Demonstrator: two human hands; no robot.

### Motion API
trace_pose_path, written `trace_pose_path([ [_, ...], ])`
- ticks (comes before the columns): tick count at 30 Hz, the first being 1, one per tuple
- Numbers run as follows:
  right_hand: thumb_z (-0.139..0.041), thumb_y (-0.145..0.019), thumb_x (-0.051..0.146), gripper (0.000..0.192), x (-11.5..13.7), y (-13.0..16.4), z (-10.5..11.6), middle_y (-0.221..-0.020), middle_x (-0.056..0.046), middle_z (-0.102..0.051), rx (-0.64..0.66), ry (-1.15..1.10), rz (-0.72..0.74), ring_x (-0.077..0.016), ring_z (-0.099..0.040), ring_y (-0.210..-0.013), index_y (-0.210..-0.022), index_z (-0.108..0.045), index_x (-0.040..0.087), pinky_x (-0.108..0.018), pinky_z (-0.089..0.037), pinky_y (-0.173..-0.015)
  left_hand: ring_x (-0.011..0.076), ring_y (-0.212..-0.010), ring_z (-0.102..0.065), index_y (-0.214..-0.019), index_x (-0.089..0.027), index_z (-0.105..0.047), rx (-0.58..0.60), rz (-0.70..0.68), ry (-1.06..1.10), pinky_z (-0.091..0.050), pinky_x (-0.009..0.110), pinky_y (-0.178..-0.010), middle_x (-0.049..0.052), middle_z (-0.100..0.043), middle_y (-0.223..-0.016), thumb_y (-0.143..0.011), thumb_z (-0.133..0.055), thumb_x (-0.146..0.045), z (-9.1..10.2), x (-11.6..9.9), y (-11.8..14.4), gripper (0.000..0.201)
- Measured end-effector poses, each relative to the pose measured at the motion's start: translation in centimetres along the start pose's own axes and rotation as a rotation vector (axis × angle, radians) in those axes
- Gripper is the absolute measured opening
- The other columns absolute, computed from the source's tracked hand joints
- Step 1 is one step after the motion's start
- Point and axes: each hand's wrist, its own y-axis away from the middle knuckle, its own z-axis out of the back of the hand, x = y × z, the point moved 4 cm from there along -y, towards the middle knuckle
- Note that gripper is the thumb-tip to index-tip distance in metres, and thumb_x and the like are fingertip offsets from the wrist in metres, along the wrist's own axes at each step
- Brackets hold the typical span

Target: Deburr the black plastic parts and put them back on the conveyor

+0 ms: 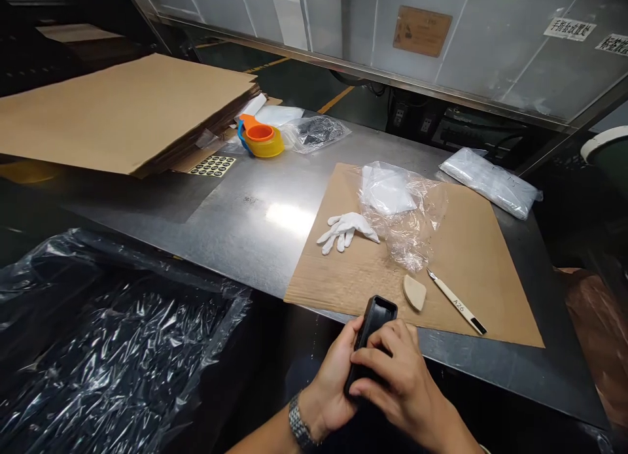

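Observation:
Just off the front edge of the metal table, my left hand [338, 373] is closed around the side of a black, elongated tray-like part [377, 318] with a raised rim and a hollow middle. My right hand [395, 369] lies over the same part, its curled fingers gripping the near side. The palms and the lower end of the part are partly hidden. Beyond my hands, a beige wedge-shaped pad [415, 292] and a craft knife [456, 301] marked A26 rest on a cardboard sheet [471, 244]. A white glove [347, 231] lies there too.
Crumpled clear plastic [412, 238] covers part of the cardboard. Tape rolls [265, 142] and a stack of cardboard [122, 107] are at the left. A plastic-wrapped bundle [490, 179] lies at the back right. A bin lined with black plastic [112, 356] stands at the front left.

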Motion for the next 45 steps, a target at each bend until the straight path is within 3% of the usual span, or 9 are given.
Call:
trace_pose_path([
  [8,-0.057,-0.084,0.028,0.011,-2.2,-0.5,0.6,-0.076,0.001,-0.054,0.051,-0.052,-0.032,-0.0156,-0.045,-0.077,-0.089,-0.066,0.028,-0.033,-0.033,-0.072,0.0109,-0.038,-0.056,-0.068,-0.012,-0.063,-0.043,0.057,-0.148,-0.042,0.017,-0.038,0.003,-0.059,-0.048,-0.084,-0.045,-0.038,1.0,1.0,-0.3,0.036],
  [14,-0.055,-0.085,0.028,0.016,-5.5,-1.1,2.1,-0.101,-0.006,-0.053,-0.145,-0.183,-0.185,-0.0205,-0.047,-0.098,-0.093,-0.068,0.025,-0.038,-0.039,-0.085,0.0101,-0.039,-0.056,-0.067,-0.007,-0.063,0.008,0.126,-0.325,-0.04,0.018,-0.037,0.007,-0.061,-0.061,-0.085,-0.034,-0.052,1.6,1.8,0.2,0.056],
  [20,-0.055,-0.083,0.036,0.037,-6.2,0.2,0.7,-0.105,-0.006,-0.061,-0.092,-0.454,-0.355,-0.0198,-0.056,-0.098,-0.119,-0.055,0.025,-0.033,-0.044,-0.087,0.0102,-0.038,-0.054,-0.067,-0.006,-0.062,-0.025,0.139,-0.348,-0.04,0.019,-0.037,0.007,-0.06,-0.06,-0.085,-0.03,-0.055,2.1,1.9,-0.1,0.062],
  [23,-0.065,-0.075,0.039,0.062,-5.9,1.5,-0.1,-0.119,-0.007,-0.057,-0.07,-0.409,-0.455,-0.0243,-0.056,-0.104,-0.131,-0.042,0.026,-0.036,-0.045,-0.088,0.0115,-0.041,-0.055,-0.074,-0.007,-0.062,-0.077,0.032,-0.378,-0.04,0.019,-0.039,0.008,-0.062,-0.059,-0.083,-0.035,-0.056,2.7,2.0,-0.4,0.057],
  [26,-0.05,-0.085,0.037,0.037,-6.4,2.1,-0.4,-0.106,-0.008,-0.065,-0.148,-0.422,-0.579,-0.0232,-0.062,-0.094,-0.118,-0.055,0.022,-0.033,-0.05,-0.076,0.0122,-0.043,-0.056,-0.083,-0.01,-0.061,-0.068,-0.178,-0.466,-0.04,0.02,-0.041,0.006,-0.063,-0.06,-0.08,-0.043,-0.056,2.6,2.1,-0.3,0.048],
  [30,-0.048,-0.087,0.037,0.033,-6.6,2.3,-1.1,-0.104,-0.009,-0.066,-0.185,-0.556,-0.606,-0.0229,-0.062,-0.095,-0.112,-0.06,0.02,-0.034,-0.049,-0.081,0.0117,-0.044,-0.055,-0.082,-0.013,-0.06,-0.065,-0.303,-0.503,-0.038,0.019,-0.04,0.003,-0.062,-0.06,-0.076,-0.05,-0.056,2.3,2.4,-0.1,0.045],
  [34,-0.047,-0.087,0.04,0.055,-5.9,3.4,-3.2,-0.108,-0.006,-0.063,-0.154,-0.776,-0.672,-0.0197,-0.064,-0.083,-0.138,-0.03,0.027,-0.033,-0.052,-0.074,0.0122,-0.046,-0.056,-0.092,-0.014,-0.061,-0.155,-0.337,-0.406,-0.043,0.022,-0.044,0.002,-0.064,-0.065,-0.074,-0.057,-0.052,2.7,1.6,-0.1,0.042],
  [39,-0.053,-0.086,0.032,0.07,-3.4,4.3,-4.3,-0.137,-0.001,-0.042,-0.016,-1.052,-0.537,-0.0183,-0.046,-0.118,-0.142,-0.011,0.033,-0.033,-0.034,-0.1,0.0138,-0.052,-0.059,-0.088,-0.013,-0.063,-0.155,-0.317,-0.325,-0.047,0.023,-0.05,0.004,-0.065,-0.068,-0.075,-0.059,-0.047,2.4,0.5,-0.2,0.037],
  [45,-0.062,-0.08,0.037,0.081,-2.7,4.8,-3.0,-0.144,0.0,-0.029,0.092,-1.357,-0.507,-0.0209,-0.026,-0.132,-0.142,-0.009,0.034,-0.036,-0.025,-0.106,0.0138,-0.044,-0.057,-0.071,-0.008,-0.063,-0.1,-0.114,-0.33,-0.045,0.024,-0.043,0.009,-0.064,-0.061,-0.085,-0.039,-0.05,1.9,1.1,-0.7,0.049],
])
